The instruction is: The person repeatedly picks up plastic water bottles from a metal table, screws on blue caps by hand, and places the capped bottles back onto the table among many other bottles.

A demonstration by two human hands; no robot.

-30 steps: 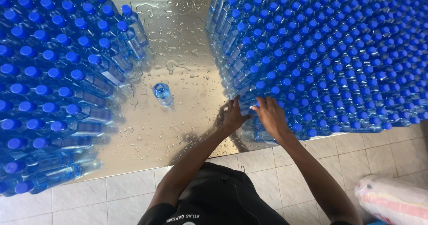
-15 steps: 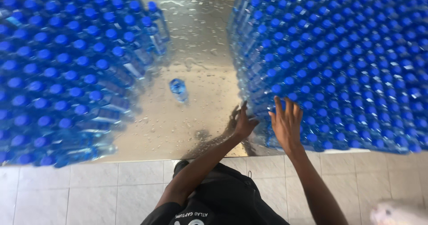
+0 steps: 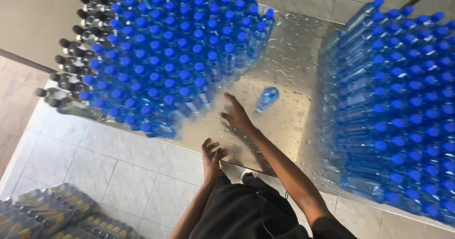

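The right hand reaches forward over the wet, shiny metal bench, arm stretched out from the lower right, palm down and fingers loosely spread, gripping nothing. It hovers between the big block of blue-capped bottles on the left and a single bottle that stands alone on the bench just to the right of the fingertips, near but not touching. The left hand is held lower and closer to the body, at the near edge of the bench, wrist bent upward, fingers half curled and apart, holding nothing. A second dense block of blue-capped bottles fills the right side of the bench, well apart from both hands. Along the far left edge of the left block stand some black-capped bottles. Water drops speckle the bare strip of bench between the two blocks. Below the bench is a pale tiled floor, and at the lower left corner lie shrink-wrapped packs of bottles with yellowish labels.
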